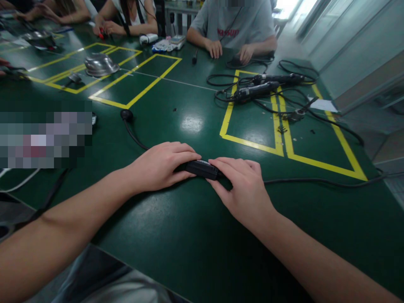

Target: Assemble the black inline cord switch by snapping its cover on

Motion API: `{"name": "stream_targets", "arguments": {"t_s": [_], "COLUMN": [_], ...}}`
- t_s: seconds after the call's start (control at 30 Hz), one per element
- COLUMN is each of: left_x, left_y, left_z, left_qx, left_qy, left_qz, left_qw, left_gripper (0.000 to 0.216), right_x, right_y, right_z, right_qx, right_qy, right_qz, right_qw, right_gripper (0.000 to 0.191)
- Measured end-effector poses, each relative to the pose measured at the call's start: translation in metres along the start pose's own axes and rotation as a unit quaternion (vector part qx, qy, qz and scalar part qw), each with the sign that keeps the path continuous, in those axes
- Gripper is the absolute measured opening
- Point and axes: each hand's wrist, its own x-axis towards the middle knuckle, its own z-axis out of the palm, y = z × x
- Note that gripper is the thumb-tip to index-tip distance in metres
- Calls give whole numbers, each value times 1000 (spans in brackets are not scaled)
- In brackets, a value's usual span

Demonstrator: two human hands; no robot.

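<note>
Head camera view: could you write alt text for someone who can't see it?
A person's left hand and right hand rest on a small black corded device lying on a green table marked with yellow tape. Across the table, black corded tools lie in a tangle of cables, and other people sit with their hands on the tabletop.

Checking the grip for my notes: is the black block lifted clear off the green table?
No: the black block lies on the green table, with the left hand and right hand resting at its two ends.
</note>
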Motion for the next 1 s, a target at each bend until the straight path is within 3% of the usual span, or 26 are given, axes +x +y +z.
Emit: {"name": "stream_targets", "arguments": {"t_s": [1.0], "left_x": [1], "left_y": [2], "left_z": [-3], "left_qx": [-42], "left_qy": [-18], "left_qz": [-27], "left_qw": [999], "left_gripper": [34], "right_x": [1], "right_y": [0], "right_z": [-1], "right_qx": [14], "right_qy": [-11], "right_qz": [10], "right_qw": [1000], "right_gripper": [22]}}
